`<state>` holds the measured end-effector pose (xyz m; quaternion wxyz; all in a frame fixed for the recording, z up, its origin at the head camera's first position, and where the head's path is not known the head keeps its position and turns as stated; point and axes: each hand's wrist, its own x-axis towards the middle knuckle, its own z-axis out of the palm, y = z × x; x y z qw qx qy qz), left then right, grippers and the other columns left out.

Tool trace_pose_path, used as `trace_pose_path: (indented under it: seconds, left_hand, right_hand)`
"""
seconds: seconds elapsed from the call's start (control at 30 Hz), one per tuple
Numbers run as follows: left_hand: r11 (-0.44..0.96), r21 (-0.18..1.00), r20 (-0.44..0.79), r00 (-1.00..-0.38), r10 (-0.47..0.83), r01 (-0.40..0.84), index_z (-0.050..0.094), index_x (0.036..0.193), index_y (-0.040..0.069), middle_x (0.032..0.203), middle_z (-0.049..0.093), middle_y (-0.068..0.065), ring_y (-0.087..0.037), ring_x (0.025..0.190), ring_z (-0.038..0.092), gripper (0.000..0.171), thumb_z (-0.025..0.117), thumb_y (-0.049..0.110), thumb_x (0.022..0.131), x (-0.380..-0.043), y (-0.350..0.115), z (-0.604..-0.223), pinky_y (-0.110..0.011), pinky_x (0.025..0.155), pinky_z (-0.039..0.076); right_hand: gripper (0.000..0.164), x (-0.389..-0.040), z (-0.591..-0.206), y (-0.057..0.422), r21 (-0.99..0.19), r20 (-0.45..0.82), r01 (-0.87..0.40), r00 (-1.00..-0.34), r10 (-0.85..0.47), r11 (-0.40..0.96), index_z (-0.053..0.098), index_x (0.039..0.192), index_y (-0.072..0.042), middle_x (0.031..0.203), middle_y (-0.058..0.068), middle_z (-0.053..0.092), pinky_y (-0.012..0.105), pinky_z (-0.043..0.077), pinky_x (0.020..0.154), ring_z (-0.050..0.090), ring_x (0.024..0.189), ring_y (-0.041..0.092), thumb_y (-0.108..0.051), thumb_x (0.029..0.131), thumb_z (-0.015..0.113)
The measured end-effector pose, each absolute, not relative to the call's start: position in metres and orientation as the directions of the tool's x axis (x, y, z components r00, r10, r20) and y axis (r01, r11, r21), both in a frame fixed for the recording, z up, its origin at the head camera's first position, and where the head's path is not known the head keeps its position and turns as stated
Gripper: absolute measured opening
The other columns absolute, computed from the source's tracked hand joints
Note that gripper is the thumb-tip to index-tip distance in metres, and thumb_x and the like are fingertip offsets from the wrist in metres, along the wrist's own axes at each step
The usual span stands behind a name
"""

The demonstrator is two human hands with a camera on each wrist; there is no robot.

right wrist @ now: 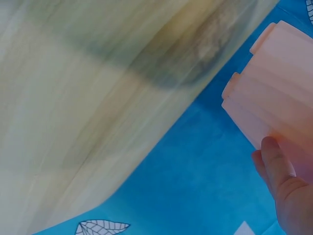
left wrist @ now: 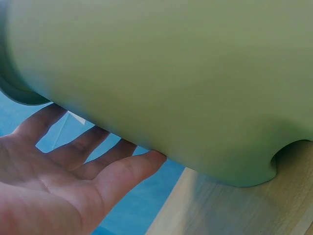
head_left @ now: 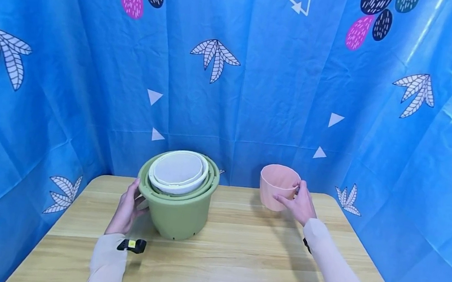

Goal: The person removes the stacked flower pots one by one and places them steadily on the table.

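A large green flowerpot (head_left: 177, 219) stands left of the middle in the head view, with smaller pots nested inside it. The innermost is a white pot (head_left: 178, 169), and a green rim (head_left: 209, 181) shows around it. Beside the big pot, my left hand (head_left: 125, 211) touches its left wall; the left wrist view shows the fingers spread, with the fingertips (left wrist: 157, 155) against the green side. Over the table's back right, my right hand (head_left: 301, 205) grips a pink flowerpot (head_left: 270, 195) by its right side, mouth up. Small feet (right wrist: 230, 85) show on its base in the right wrist view.
The wooden table (head_left: 229, 262) reaches back to a blue patterned curtain (head_left: 240, 91), which hangs close behind the pots and along both sides. A dark wrist camera (head_left: 132, 245) sits on the left sleeve.
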<state>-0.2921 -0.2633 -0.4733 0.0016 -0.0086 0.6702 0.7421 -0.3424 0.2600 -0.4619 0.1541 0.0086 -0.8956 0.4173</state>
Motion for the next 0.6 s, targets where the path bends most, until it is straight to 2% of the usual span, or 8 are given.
trace_pose_path:
  seconds: [0.33,0.6]
  left_hand:
    - [-0.095,0.995,-0.012,-1.0,-0.006,-0.011,0.021,0.166,0.018,0.174,0.016,-0.015,-0.04,0.16,0.019,0.082,0.03,0.07,0.104,-0.291,-0.264,-0.473,-0.069,0.124,0.025]
    - [-0.107,0.994,-0.007,-1.0,0.004,-0.007,0.02,0.166,0.019,0.175,0.013,-0.014,-0.041,0.16,0.017,0.08,0.03,0.069,0.105,-0.292,-0.262,-0.473,-0.069,0.123,0.025]
  right_hand:
    - [0.074,-0.341,-0.472,0.263,-0.74,0.278,-0.132,-0.953,0.121,0.66,0.038,0.123,-0.005,0.119,0.016,0.051,0.036,0.044,0.087,0.052,0.109,0.031,-0.04,0.082,0.089]
    - [0.075,-0.338,-0.473,0.267,-0.726,0.277,-0.121,-0.952,0.127,0.677,0.039,0.123,-0.004,0.115,0.016,0.05,0.034,0.042,0.083,0.051,0.105,0.03,-0.043,0.082,0.088]
